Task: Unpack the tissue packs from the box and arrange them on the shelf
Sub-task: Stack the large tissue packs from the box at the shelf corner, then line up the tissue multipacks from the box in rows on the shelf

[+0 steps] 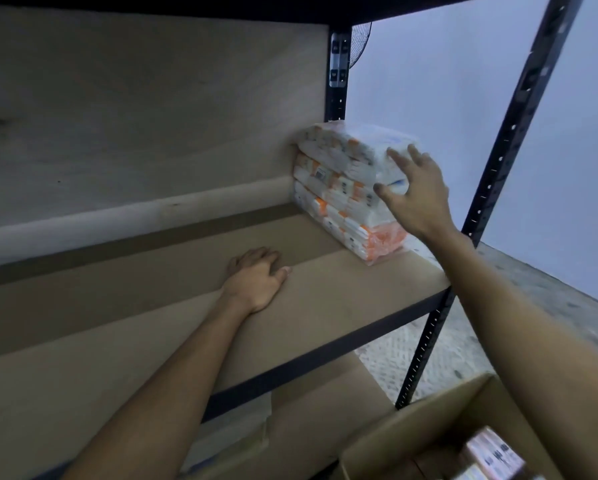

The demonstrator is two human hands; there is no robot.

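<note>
A stack of three white-and-orange tissue packs [346, 188] stands at the right end of the wooden shelf [186, 306], against the back board. My right hand [415, 192] is spread open against the front face of the stack, fingers apart, pressing on the top two packs. Flat on the bare shelf board lies my left hand [256, 278], palm down, to the left of the stack and apart from it. An open cardboard box [429, 431] sits at the bottom right, with more tissue packs [491, 455] partly visible inside.
Black perforated metal uprights [505, 161] frame the shelf's right side. A lower shelf board [308, 420] shows under the front rail. A fan [359, 43] peeks out behind the rear post. Pale wall and speckled floor lie to the right.
</note>
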